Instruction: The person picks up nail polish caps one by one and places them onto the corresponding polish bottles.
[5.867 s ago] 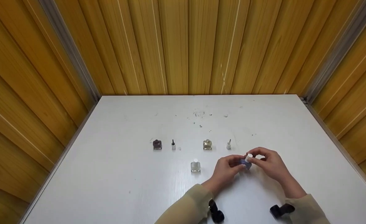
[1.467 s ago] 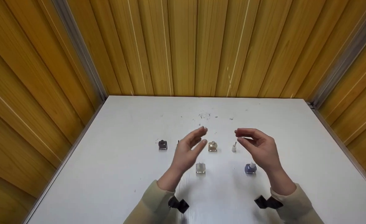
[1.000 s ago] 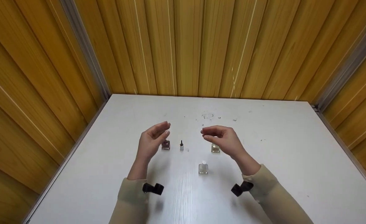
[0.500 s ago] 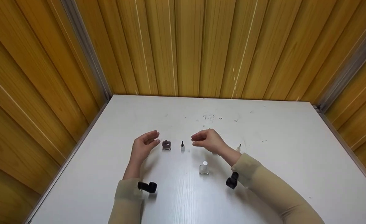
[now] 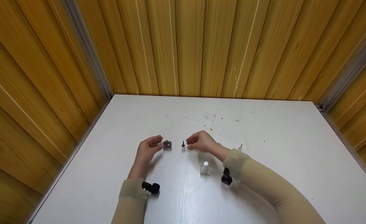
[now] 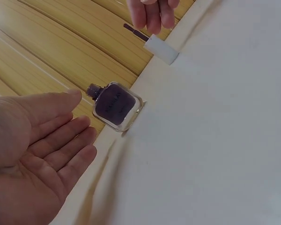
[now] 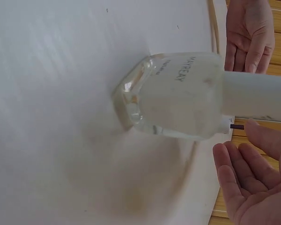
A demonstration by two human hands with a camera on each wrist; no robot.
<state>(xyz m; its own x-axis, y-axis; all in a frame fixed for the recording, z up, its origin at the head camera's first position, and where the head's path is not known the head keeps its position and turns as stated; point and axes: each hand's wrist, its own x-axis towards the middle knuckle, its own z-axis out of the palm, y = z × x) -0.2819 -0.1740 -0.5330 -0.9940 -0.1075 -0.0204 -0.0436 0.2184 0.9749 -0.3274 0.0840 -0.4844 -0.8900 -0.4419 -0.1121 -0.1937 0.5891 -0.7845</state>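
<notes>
From my place, I see the left hand [image 5: 147, 150] with fingers loosely extended and the thumb standing away from them; it holds nothing. Just beside its fingertips, the dark bottle [image 6: 116, 107] stands on the white table [image 5: 183, 196], its neck uncovered. A narrow gap shows there in the left wrist view, but the letters on its glass are too dim for me to read.

The right hand [image 5: 202, 142] is also unclosed, with fingers a little bent and the thumb apart. It is next to the white cap with a dark brush [image 6: 161, 49], which stands with the brush upward. Whether the fingertips touch it, I cannot tell: in the right wrist view the clear bottle [image 5: 205, 170] hides most of this cap, and the left wrist view cuts the right hand at its top edge.

The clear bottle stands near the right forearm, its white top on. Behind the right sleeve [image 5: 257, 174], a second white cap with a thin stem [image 5: 240, 148] is partly covered.
</notes>
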